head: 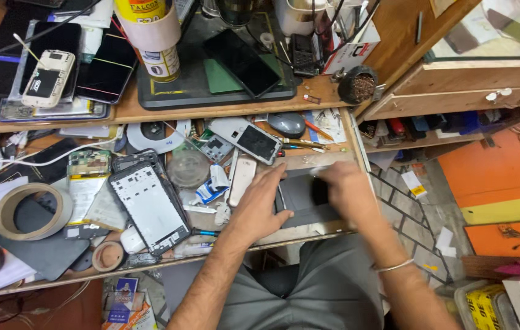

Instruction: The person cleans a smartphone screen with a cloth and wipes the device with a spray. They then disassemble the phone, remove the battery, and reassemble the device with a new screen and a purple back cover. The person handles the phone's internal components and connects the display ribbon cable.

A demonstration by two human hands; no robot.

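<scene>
My left hand (261, 205) lies flat, fingers spread, on the left edge of a dark grey flat panel (299, 197) in the open drawer. My right hand (346, 190) rests on the panel's right part, fingers curled; it is blurred, and a small dark object (319, 190) shows at its fingers. Whether it grips that object cannot be told. A white phone shell (241, 179) lies just left of my left hand. An opened phone frame (151, 205) with a white inner plate lies further left.
The drawer is crowded: a tape roll (25, 211), a grey mouse (286, 124), a white-edged phone (252, 140), screwdrivers, small parts. On the shelf above sit a black mat (194, 85) with a dark phone (241, 62), a spray can (154, 38) and stacked phones (49, 76). Tiled floor at right.
</scene>
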